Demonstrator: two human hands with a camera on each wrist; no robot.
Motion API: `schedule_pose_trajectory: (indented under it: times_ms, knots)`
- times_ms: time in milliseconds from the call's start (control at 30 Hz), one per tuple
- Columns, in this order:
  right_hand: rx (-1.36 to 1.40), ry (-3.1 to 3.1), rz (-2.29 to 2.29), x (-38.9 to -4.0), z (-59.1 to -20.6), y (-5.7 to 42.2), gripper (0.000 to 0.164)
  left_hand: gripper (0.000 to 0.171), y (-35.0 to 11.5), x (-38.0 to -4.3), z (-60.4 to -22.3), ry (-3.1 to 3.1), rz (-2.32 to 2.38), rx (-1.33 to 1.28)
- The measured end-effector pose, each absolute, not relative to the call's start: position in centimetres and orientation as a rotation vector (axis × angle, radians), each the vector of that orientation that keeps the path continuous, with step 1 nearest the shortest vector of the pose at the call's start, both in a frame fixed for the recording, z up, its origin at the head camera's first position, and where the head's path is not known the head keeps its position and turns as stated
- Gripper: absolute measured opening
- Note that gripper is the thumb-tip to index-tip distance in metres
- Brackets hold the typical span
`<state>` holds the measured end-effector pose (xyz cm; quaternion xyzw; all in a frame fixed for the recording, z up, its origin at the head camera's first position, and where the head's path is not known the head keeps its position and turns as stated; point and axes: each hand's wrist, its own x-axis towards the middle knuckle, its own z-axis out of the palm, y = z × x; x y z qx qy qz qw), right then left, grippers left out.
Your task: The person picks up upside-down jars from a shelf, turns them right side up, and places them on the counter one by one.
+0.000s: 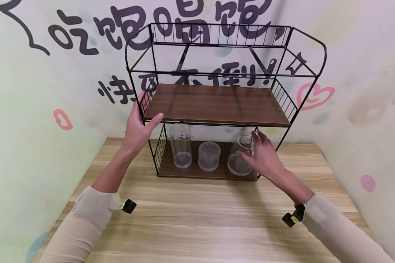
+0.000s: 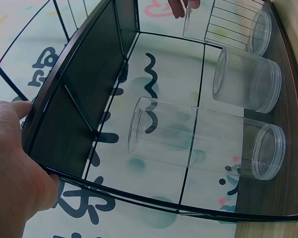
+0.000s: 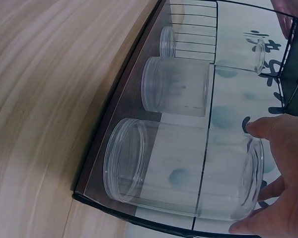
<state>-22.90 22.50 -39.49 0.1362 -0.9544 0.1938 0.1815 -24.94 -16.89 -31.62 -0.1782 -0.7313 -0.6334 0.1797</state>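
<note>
A black wire rack (image 1: 222,123) with dark brown wooden shelves stands against the wall. My left hand (image 1: 136,128) grips its left side at the middle shelf (image 1: 217,104), thumb over the front corner and fingers behind the side wires. On the bottom shelf (image 1: 197,174) stand three clear containers: a tall slim jar (image 1: 181,148) at left, a short cloudy one (image 1: 209,157) in the middle, and a wide jar (image 3: 179,168) at right. My right hand (image 1: 264,155) holds the wide jar around its upper end, thumb and fingers spread on opposite sides. Their lidded ends face down.
Beneath the rack is a light wood table (image 1: 197,219). The middle shelf's front edge overhangs the containers, and wire side panels (image 1: 160,148) flank them. Behind stands a white wall (image 1: 358,73) with dark lettering and pink hearts.
</note>
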Motion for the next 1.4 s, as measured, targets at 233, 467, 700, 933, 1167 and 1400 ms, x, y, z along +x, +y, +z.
schedule_pose_trajectory:
  times_ms: [233,467,700,933,1167,1400]
  knots:
    - [0.341,-2.716,0.583,-23.3,-40.0,22.4,0.086,0.086,-16.7,-25.0,-31.7,-2.068,-1.789,-0.503]
    - [0.297,-2.726,0.590,-23.5,-40.2,22.4,0.086,0.086,-16.7,-24.9,-31.9,-2.065,-1.783,-0.510]
    - [0.316,-2.714,0.598,-23.1,-40.1,22.1,0.085,0.087,-16.7,-25.1,-32.0,-2.059,-1.779,-0.517]
    - [0.386,-2.695,0.593,-22.0,-39.6,21.9,0.083,0.087,-16.8,-25.1,-31.9,-2.057,-1.785,-0.521]
    - [0.430,-2.643,0.644,-20.4,-39.2,21.9,0.080,0.085,-16.7,-25.0,-31.9,-2.046,-1.780,-0.528]
    - [0.477,-2.576,0.678,-18.7,-38.9,21.7,0.077,0.084,-16.6,-24.9,-32.0,-2.031,-1.784,-0.521]
